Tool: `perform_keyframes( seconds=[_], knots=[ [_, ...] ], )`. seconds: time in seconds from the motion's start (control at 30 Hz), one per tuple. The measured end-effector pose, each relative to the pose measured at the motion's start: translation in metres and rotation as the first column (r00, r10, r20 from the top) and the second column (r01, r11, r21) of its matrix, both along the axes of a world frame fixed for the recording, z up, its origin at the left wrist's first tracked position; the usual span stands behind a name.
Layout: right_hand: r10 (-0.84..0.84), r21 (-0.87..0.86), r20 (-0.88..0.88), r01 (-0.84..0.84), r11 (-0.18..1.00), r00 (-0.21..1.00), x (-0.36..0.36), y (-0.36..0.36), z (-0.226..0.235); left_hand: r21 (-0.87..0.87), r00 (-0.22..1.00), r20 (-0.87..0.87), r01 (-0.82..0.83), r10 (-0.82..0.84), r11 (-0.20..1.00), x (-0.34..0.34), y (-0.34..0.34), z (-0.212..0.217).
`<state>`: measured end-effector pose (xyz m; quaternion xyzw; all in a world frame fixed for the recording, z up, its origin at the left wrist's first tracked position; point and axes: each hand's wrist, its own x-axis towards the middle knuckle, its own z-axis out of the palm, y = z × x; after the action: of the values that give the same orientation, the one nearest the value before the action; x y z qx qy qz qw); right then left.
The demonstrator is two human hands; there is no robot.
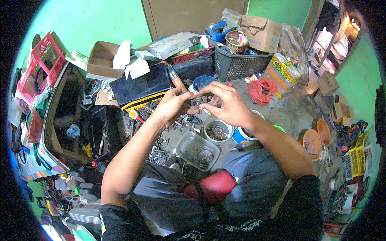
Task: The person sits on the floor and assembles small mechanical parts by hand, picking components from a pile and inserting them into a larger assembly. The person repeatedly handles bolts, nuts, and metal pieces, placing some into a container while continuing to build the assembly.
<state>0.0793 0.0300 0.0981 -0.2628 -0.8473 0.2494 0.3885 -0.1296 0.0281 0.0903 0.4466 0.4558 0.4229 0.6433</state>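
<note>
While both hands meet at chest height over the cluttered floor, the left hand and right hand pinch a small dark metal part between fingertips, likely raised for a closer look. A tray and tub of hardware sit just below, within reach. Fingers cover most of the part; its kind is unclear.

Cluttered repair workshop: floor strewn with hand tools, tubs of nuts and washers, cardboard boxes, plastic crates.
</note>
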Motion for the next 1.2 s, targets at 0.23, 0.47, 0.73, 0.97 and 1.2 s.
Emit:
perform_keyframes(
  seconds=[0.23, 0.47, 0.73, 0.97, 1.2],
  knots=[
    [-0.070, -0.126, -0.093, 0.058, 0.990, 0.993, -0.001, 0.000, -0.001, 0.002, 0.987, 0.082, 0.138, -0.138, 0.990, -0.001, 0.002, -0.005],
    [-0.110, -0.191, -0.127, 0.085, 0.978, 0.986, 0.005, 0.003, 0.000, 0.065, 0.977, 0.018, 0.211, -0.212, 0.975, 0.002, -0.004, 0.005],
    [-0.126, -0.257, -0.145, 0.085, 0.963, 0.981, 0.009, 0.007, -0.004, 0.161, 0.963, -0.162, 0.241, -0.215, 0.957, 0.006, -0.006, 0.011],
    [-0.114, -0.369, -0.226, 0.023, 0.929, 0.967, 0.005, 0.005, -0.002, 0.302, 0.977, -0.101, 0.209, -0.186, 0.930, 0.011, -0.002, -0.004],
    [-0.232, -0.108, -0.174, 0.216, 0.970, 0.957, 0.010, 0.006, 0.004, 0.025, 0.996, 0.079, 0.034, -0.035, 0.999, 0.021, -0.003, -0.001]
  ],
)
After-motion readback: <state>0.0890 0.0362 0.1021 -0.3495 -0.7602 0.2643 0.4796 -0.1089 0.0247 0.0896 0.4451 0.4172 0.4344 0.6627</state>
